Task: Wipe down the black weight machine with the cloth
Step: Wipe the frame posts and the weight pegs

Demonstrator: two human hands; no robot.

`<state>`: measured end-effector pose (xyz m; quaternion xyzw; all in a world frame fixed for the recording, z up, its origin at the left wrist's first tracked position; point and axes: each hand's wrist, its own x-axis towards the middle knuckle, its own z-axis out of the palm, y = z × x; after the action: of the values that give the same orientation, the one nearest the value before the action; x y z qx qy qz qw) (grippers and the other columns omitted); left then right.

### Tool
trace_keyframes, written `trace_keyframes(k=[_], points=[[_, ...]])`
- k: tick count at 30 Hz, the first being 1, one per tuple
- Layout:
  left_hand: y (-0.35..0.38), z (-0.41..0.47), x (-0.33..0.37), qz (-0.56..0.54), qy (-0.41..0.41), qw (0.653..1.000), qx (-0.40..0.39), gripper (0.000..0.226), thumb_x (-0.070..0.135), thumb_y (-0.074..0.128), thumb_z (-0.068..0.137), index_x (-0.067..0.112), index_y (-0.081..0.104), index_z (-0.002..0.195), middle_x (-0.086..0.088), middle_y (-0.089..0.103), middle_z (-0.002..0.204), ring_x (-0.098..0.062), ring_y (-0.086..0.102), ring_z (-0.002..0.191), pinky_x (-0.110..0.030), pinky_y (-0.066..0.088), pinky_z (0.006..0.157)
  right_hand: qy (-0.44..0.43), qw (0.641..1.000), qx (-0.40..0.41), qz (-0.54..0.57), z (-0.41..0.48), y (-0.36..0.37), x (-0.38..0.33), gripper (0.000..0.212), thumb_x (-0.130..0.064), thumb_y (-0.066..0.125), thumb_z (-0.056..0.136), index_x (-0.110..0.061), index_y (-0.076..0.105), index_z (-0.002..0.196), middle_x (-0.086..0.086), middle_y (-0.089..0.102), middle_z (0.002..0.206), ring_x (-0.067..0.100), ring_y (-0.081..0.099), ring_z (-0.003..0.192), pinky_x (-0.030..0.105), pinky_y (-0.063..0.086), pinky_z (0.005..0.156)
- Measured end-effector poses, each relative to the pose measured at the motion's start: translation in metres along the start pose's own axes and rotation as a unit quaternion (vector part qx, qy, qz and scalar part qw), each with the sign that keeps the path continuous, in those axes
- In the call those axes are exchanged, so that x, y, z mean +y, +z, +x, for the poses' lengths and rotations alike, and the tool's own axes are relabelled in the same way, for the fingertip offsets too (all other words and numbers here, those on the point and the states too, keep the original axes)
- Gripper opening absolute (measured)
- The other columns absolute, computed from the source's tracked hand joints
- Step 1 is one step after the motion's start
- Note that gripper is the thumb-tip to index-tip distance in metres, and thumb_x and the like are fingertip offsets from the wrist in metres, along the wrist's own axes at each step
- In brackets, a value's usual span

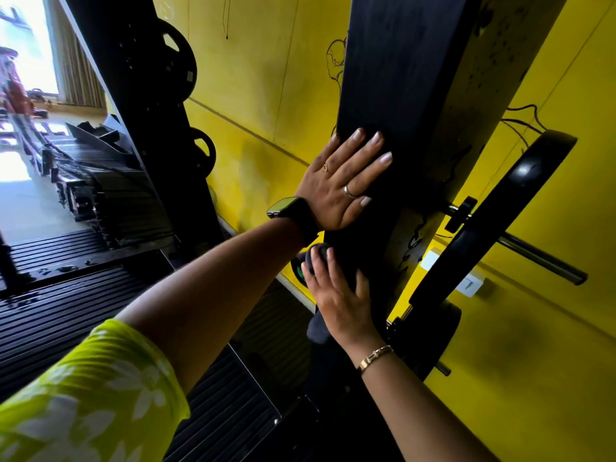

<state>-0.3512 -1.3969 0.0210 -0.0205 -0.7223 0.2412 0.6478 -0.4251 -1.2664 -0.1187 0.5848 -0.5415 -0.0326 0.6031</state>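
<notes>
A tall black upright of the weight machine [400, 71] rises through the middle of the view. My left hand [343, 181], with a dark watch on the wrist, lies flat on its face with fingers straight and spread. Just below, my right hand [336, 295] presses a dark cloth [316, 258] against the same upright. The cloth bulges out above my fingers and a fold of it hangs under my palm; most of it is hidden by the hand.
A black weight plate [493, 225] sits on a steel peg [546, 258] to the right of the upright. Yellow wall [266, 78] stands close behind. Another black frame with plates [176, 61] stands left. Ribbed black floor mat [66, 311] lies below.
</notes>
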Motion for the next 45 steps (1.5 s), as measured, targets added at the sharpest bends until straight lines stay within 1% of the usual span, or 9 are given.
trace_keyframes(k=[6, 10, 18, 22, 25, 29, 35, 40, 45], points=[[0.003, 0.001, 0.0, -0.006, 0.002, 1.0, 0.007, 0.057, 0.04, 0.011, 0.103, 0.022, 0.001, 0.156, 0.005, -0.006, 0.163, -0.017, -0.002, 0.15, -0.039, 0.006, 0.121, -0.045, 0.993, -0.08, 0.073, -0.05, 0.013, -0.012, 0.066, -0.009, 0.077, 0.065, -0.026, 0.063, 0.128, 0.003, 0.043, 0.148, 0.028, 0.032, 0.133, 0.049, 0.04, 0.09], [0.003, -0.001, 0.0, -0.006, -0.003, 1.0, 0.007, 0.057, 0.039, 0.012, 0.103, 0.022, 0.001, 0.156, 0.005, -0.006, 0.163, -0.017, -0.001, 0.15, -0.039, 0.007, 0.121, 0.029, 0.997, -0.011, 0.073, -0.06, 0.007, 0.007, 0.048, -0.013, 0.047, 0.088, -0.029, 0.05, 0.134, 0.003, 0.031, 0.148, 0.027, 0.038, 0.125, 0.048, 0.044, 0.081], [0.001, -0.002, 0.003, 0.001, -0.016, 1.0, 0.005, 0.057, 0.04, 0.012, 0.103, 0.022, 0.002, 0.156, 0.006, -0.005, 0.163, -0.017, 0.0, 0.15, -0.039, 0.008, 0.121, 0.074, 0.992, 0.086, 0.058, -0.005, 0.0, 0.019, 0.046, -0.009, 0.034, 0.1, -0.028, 0.039, 0.142, 0.003, 0.04, 0.132, 0.028, 0.038, 0.125, 0.047, 0.033, 0.084], [-0.001, -0.003, 0.006, 0.018, -0.037, 0.999, 0.006, 0.056, 0.04, 0.012, 0.104, 0.022, 0.0, 0.156, 0.006, -0.005, 0.163, -0.017, 0.001, 0.15, -0.038, 0.009, 0.121, 0.01, 0.998, 0.057, 0.02, -0.031, 0.018, 0.008, 0.061, -0.014, 0.043, 0.099, -0.024, 0.017, 0.154, 0.005, 0.033, 0.149, 0.025, 0.016, 0.144, 0.057, 0.027, 0.102], [0.002, -0.01, 0.023, 0.008, -0.088, 0.996, 0.004, 0.056, 0.04, 0.01, 0.104, 0.022, -0.005, 0.155, 0.007, -0.011, 0.162, -0.016, -0.003, 0.15, -0.037, 0.005, 0.122, -0.012, 0.998, 0.034, 0.041, -0.045, 0.023, 0.005, 0.066, -0.032, 0.054, 0.094, -0.023, 0.026, 0.153, 0.004, 0.032, 0.153, 0.02, 0.011, 0.146, 0.067, 0.016, 0.105], [0.006, -0.016, 0.041, -0.011, -0.139, 0.99, 0.009, 0.058, 0.043, 0.01, 0.104, 0.021, -0.007, 0.155, 0.006, -0.012, 0.162, -0.016, -0.004, 0.15, -0.037, 0.004, 0.122, -0.011, 0.995, 0.006, 0.099, -0.059, 0.031, -0.001, 0.078, -0.039, 0.068, 0.082, -0.026, 0.032, 0.15, 0.001, 0.029, 0.152, 0.017, 0.01, 0.144, 0.071, 0.024, 0.097], [0.012, -0.037, 0.058, 0.0, -0.163, 0.986, -0.011, 0.061, 0.048, 0.01, 0.103, 0.022, -0.01, 0.154, 0.004, -0.015, 0.162, -0.017, -0.007, 0.149, -0.036, 0.002, 0.122, -0.035, 0.989, 0.026, 0.14, -0.065, 0.028, 0.011, 0.066, -0.014, 0.06, 0.078, -0.021, 0.038, 0.14, 0.003, 0.035, 0.142, 0.025, 0.013, 0.139, 0.051, 0.053, 0.077], [0.016, -0.039, 0.062, 0.002, -0.188, 0.982, 0.007, 0.059, 0.047, 0.01, 0.103, 0.023, -0.007, 0.155, 0.005, -0.013, 0.162, -0.017, -0.006, 0.15, -0.036, 0.002, 0.122, 0.015, 0.978, 0.102, 0.18, -0.048, 0.027, 0.022, 0.051, -0.017, 0.048, 0.089, -0.024, 0.041, 0.138, 0.002, 0.031, 0.146, 0.025, 0.017, 0.138, 0.051, 0.036, 0.085], [0.017, -0.041, 0.064, 0.013, -0.195, 0.981, 0.005, 0.059, 0.047, 0.009, 0.103, 0.024, -0.007, 0.155, 0.006, -0.012, 0.162, -0.016, -0.005, 0.15, -0.036, 0.003, 0.122, -0.021, 0.981, 0.097, 0.168, -0.057, 0.033, 0.014, 0.051, -0.014, 0.042, 0.091, -0.02, 0.039, 0.141, 0.006, 0.032, 0.148, 0.028, 0.014, 0.139, 0.052, 0.035, 0.089]])
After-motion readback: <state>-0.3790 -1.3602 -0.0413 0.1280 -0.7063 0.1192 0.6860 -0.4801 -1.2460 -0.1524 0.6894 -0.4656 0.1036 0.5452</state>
